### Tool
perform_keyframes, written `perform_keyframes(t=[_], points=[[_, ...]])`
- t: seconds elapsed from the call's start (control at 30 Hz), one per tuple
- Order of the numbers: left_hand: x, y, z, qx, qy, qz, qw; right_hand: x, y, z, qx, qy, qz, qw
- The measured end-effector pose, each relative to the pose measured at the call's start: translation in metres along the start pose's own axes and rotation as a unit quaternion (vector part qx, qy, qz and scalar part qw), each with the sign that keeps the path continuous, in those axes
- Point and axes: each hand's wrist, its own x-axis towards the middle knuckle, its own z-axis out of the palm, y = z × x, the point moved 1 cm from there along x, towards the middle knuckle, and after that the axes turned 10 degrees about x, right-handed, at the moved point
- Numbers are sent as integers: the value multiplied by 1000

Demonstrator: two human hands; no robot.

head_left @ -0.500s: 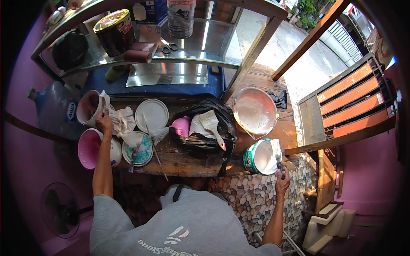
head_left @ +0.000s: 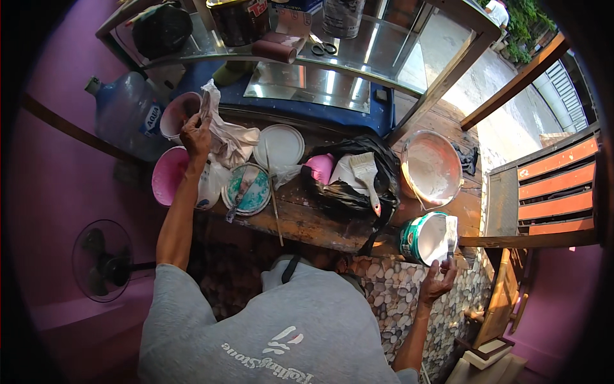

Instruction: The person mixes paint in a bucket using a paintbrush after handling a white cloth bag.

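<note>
At the left, my left hand [head_left: 195,134] has its fingers closed on a pale crumpled cloth [head_left: 231,142] beside a pink-tinged pail [head_left: 171,117]. My right hand [head_left: 439,281] is just below the dark-handled brush [head_left: 451,240] on the green tub of white paint [head_left: 416,233], fingers loosely bent and apart. Along the wooden bench lie a pink bucket [head_left: 163,176], a white lid [head_left: 278,137], a teal-stained lid [head_left: 251,197], a thin stick [head_left: 276,211], a black bag [head_left: 345,201] with a paintbrush [head_left: 364,173], and a large bucket [head_left: 430,166].
A glass display case [head_left: 396,45] holds cans, scissors and a sandpaper roll. A water jug [head_left: 128,121] stands at the left, a fan [head_left: 109,262] below it. An orange slatted panel [head_left: 553,192] is at the right, with a distant person [head_left: 496,16] outside.
The view has shifted, so the bench sits higher and further right in the picture. My left hand has raised the cloth; my right hand's fingers have loosened from the brush handle.
</note>
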Motion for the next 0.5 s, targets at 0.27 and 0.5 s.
perform_keyframes(t=[0.27, 0.5], points=[[-12, 106, -63, -219, -95, -36, 970, -8, -123, 125, 225, -329, -77, 914], [-49, 205, -108, -307, -193, 51, 931, 9, -186, 188, 401, -364, 82, 836]])
